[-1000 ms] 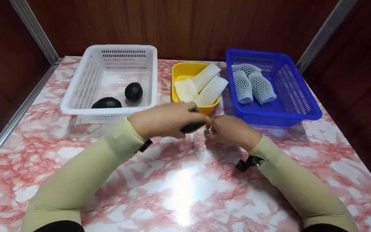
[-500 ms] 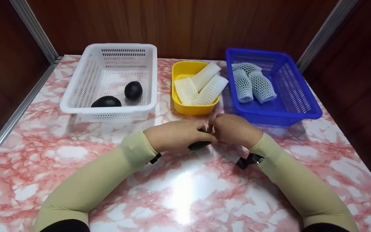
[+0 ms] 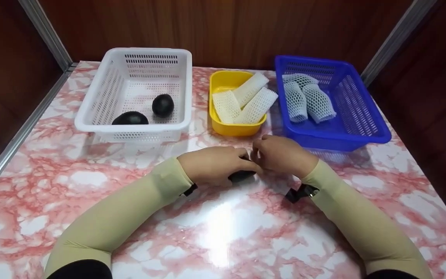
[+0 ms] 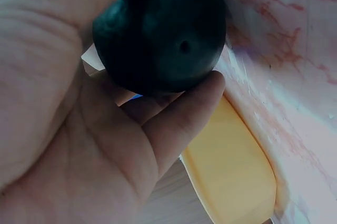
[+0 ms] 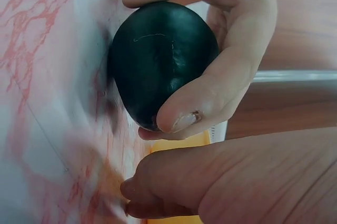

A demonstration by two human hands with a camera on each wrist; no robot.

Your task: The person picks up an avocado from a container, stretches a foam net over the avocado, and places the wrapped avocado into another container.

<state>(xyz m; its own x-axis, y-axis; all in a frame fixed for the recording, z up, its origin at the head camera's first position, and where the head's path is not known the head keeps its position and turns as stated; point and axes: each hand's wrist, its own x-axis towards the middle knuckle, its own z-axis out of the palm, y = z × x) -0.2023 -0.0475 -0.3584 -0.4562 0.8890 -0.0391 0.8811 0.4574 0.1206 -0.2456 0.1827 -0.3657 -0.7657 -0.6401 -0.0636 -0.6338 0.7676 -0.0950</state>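
My left hand grips a dark green, egg-shaped fruit close over the marbled table. Thumb and fingers wrap the sides of the smooth fruit in the left wrist view, where a small dimple shows on its end. Just to the right, my right hand rests with loosely bent fingers near the table, its fingertips beside the left fingertips. Nothing shows between thumb and finger of the right hand in the right wrist view.
Two more dark fruits lie in a white basket at left. Behind the hands, a yellow bin holds several white foam net sleeves. The blue basket at right contains several filled net sleeves. Wood-look walls enclose the back and sides.
My left hand has come right and toward me with the fruit, down beside the right hand, uncovering the yellow bin's front. The right hand stays in nearly the same place.
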